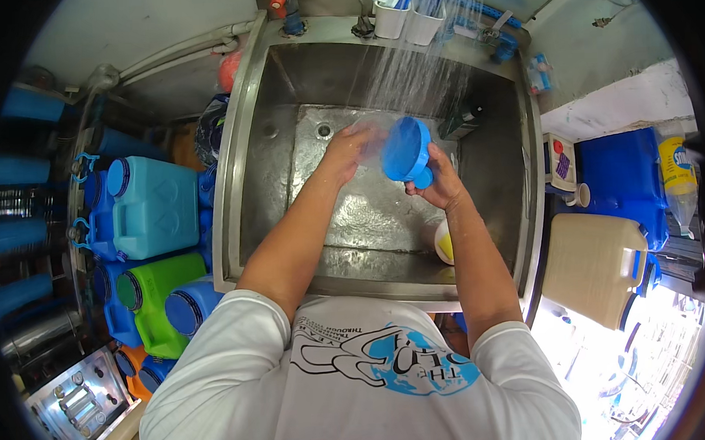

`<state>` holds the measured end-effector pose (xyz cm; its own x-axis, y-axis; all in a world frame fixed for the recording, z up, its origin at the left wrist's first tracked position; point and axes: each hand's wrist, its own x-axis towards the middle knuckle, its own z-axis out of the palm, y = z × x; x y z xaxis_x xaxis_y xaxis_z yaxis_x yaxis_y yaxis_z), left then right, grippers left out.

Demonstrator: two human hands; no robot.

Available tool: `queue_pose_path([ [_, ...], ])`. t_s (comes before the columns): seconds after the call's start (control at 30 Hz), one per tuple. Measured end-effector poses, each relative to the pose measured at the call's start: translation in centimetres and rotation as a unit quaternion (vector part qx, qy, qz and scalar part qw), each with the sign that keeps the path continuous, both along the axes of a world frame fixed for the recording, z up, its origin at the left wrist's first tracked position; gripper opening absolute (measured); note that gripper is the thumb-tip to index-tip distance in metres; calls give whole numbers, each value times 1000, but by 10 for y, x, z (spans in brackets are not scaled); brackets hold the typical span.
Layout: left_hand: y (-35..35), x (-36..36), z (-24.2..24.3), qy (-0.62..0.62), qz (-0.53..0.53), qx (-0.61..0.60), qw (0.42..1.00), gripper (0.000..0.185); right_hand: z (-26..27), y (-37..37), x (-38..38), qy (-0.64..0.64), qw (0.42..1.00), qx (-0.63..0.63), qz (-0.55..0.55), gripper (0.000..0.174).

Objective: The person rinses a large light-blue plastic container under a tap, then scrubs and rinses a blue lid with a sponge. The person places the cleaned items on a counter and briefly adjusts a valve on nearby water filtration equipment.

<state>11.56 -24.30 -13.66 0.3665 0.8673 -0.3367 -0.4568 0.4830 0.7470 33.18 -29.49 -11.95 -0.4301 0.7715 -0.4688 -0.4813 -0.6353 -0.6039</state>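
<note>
Above the steel sink basin (352, 214), my right hand (443, 177) grips a large round blue plastic lid (405, 150), tilted on its side. A smaller blue cap (423, 178) sits under the lid's lower edge, against the same fingers. My left hand (355, 149) is just left of the lid, its fingers blurred by motion; whether they touch the lid or hold something is unclear. Streams of water (417, 70) fall from above into the basin behind the lid. Partly hidden by my right forearm, a white and yellow round object (445, 242) lies on the basin floor.
White holders (392, 19) with utensils stand on the sink's back ledge. A dark green container (460, 124) rests in the basin's back right corner. Turquoise (157, 205) and green jugs (167, 299) crowd the left side; a beige jug (590, 262) stands on the right.
</note>
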Motion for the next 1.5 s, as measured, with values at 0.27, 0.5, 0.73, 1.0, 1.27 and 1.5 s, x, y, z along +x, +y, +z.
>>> queue_pose_path([
  [0.27, 8, -3, 29, 70, -8, -41, 997, 35, -15, 22, -1, -140, 988, -25, -56, 34],
  [0.5, 4, 15, 21, 203, -14, 72, 976, 42, 14, 27, 15, -203, 976, 55, -58, 27],
  [0.73, 11, 19, 11, 216, 32, 54, 974, 39, 17, 27, 40, -151, 983, 13, -105, 27],
  [1.0, 13, 4, 15, 170, -31, 37, 984, 33, 12, 58, 0, -457, 829, 314, -71, 22],
  [1.27, 27, -21, 16, 259, -107, 77, 957, 28, 15, 68, -40, -598, 729, 334, 18, 25],
  [1.5, 43, -30, -8, 203, -1, 41, 978, 30, -18, 69, -55, -516, 829, 216, -19, 27],
])
